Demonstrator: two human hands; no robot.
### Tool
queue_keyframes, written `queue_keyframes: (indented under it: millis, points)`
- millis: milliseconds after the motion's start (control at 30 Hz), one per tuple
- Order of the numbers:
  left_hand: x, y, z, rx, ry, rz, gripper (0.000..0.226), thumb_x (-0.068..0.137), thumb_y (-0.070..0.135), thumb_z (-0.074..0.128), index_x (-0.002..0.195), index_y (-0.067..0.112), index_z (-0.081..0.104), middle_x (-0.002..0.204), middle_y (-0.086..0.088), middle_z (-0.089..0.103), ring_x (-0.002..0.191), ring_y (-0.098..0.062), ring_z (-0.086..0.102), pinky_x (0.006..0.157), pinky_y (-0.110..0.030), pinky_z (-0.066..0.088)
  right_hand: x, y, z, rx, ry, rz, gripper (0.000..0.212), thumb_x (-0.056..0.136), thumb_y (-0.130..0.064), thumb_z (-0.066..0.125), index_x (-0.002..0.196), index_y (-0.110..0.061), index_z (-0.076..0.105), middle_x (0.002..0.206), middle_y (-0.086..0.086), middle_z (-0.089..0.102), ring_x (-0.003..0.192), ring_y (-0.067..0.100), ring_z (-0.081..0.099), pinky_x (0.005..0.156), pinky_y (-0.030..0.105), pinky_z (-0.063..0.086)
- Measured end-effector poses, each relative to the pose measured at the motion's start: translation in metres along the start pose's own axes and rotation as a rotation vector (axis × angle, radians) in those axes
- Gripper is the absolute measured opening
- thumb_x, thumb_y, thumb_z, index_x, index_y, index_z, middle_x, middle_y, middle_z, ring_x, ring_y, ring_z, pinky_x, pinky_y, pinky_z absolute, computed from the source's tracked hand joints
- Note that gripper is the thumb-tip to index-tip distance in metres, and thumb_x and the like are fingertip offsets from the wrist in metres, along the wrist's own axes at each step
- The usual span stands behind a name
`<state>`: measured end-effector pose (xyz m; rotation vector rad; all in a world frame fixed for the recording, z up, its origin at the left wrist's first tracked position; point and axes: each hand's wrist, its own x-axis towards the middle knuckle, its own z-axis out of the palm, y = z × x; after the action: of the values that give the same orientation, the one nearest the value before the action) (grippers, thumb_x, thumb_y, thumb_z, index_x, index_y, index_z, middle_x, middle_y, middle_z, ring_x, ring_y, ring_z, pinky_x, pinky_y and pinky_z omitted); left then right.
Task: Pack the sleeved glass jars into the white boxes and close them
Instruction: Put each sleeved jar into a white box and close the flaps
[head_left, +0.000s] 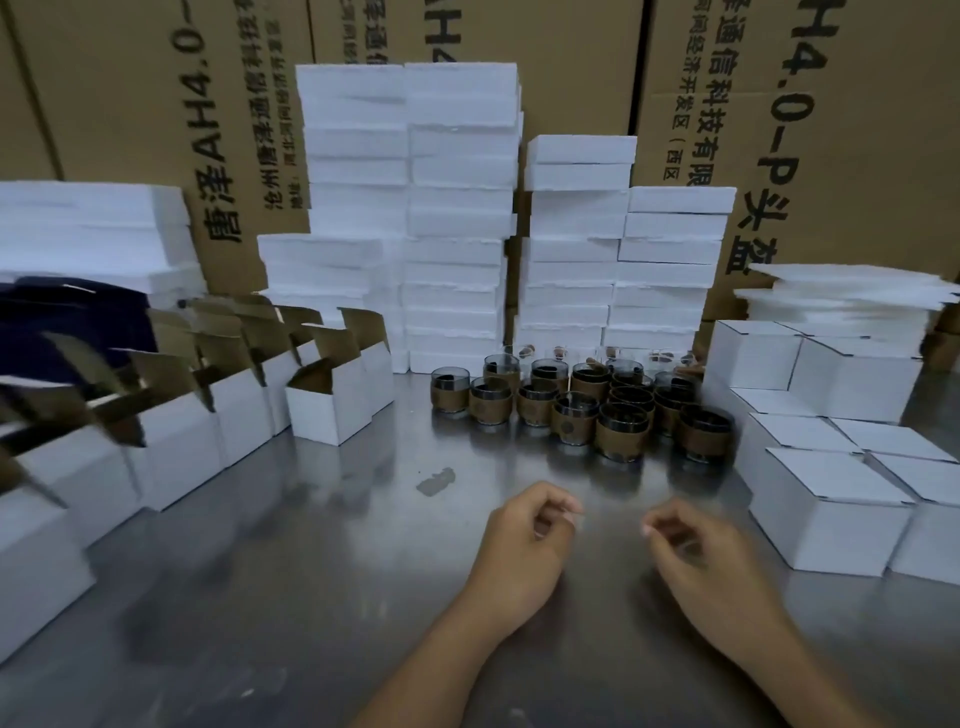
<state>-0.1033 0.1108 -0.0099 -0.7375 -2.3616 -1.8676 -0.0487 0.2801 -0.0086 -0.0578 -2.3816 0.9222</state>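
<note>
Left hand (524, 538) and right hand (714, 566) are loosely curled and empty before the sleeved jars (623, 431).

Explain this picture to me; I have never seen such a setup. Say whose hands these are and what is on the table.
No machine here: one camera worn on a person's head looks down at their bare hands. The left hand and right hand hover loosely curled over a metal table, holding nothing. Ahead stand glass jars in brown sleeves. On the left are open white boxes; on the right, closed white boxes. Behind rise tall white stacks.
</note>
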Motion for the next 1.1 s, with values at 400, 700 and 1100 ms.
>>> queue_keyframes:
  millis: [400,700,1100]
  points:
    - [0.038,-0.019,-0.072,0.037,0.269,-0.114,0.026,0.09,0.006,0.053,0.081,0.03,0.057,0.083,0.003,0.056,0.074,-0.014,0.054,0.052,-0.009,0.04,0.003,-0.002,0.003,-0.04,0.017,-0.078,0.026,0.081,-0.004,0.067,0.07,-0.026,0.059,0.064,-0.008,0.063,0.072,0.0,0.057,0.063,0.011,0.04]
    - [0.081,-0.052,-0.2,0.487,0.553,-0.181,0.043,0.093,0.016,0.056,0.132,0.021,0.039,0.135,-0.01,0.038,0.079,-0.01,0.053,0.072,-0.025,0.047,0.006,-0.009,0.008,-0.154,-0.082,-0.114,0.026,0.076,-0.002,0.071,0.069,-0.025,0.061,0.059,-0.007,0.059,0.074,-0.006,0.053,0.062,0.005,0.038]
    - [0.1,-0.074,-0.225,0.7,0.511,-0.361,0.041,0.093,0.026,0.057,0.132,0.022,0.046,0.14,-0.019,0.031,0.121,-0.033,0.039,0.096,-0.036,0.036,0.013,-0.005,0.013,-0.181,-0.06,-0.072,0.037,0.07,0.001,0.075,0.064,-0.031,0.057,0.055,-0.008,0.058,0.068,-0.006,0.053,0.059,0.004,0.038]
